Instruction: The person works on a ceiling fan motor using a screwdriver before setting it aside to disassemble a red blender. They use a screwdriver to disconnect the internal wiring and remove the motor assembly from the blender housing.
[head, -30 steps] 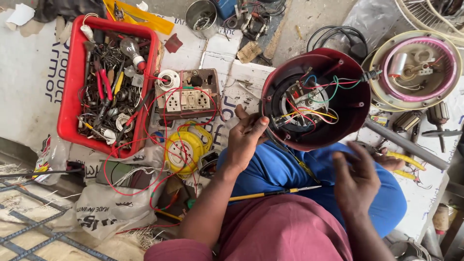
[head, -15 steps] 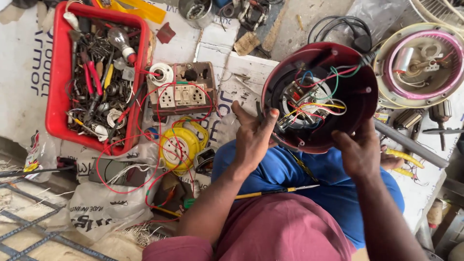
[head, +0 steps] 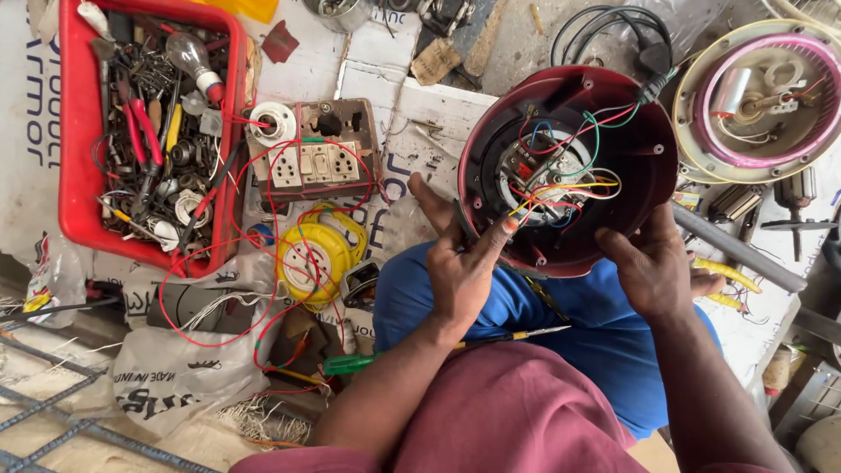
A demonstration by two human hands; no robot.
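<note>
A round dark-red appliance base (head: 644, 149) rests upturned against my blue-trousered knee, its inside showing a metal motor part and a tangle of coloured wires (head: 561, 180). My left hand (head: 460, 263) grips the base's left rim, thumb hooked over the edge. On the lower right rim sits my right hand (head: 653, 267), fingers curled around it. A green-handled screwdriver (head: 368, 362) lies across my lap under my left forearm.
A red tray (head: 74, 158) of tools, a bulb and small parts stands at the left. Beside it are a brown socket board (head: 320, 162) with red wire and a yellow extension reel (head: 311, 258). A cream-and-pink round housing (head: 758, 96) lies at the upper right.
Both hands have come up onto the red base's rim: the right hand rose from my lap, and the left shifted from the wires to the edge. The base now sits closer.
</note>
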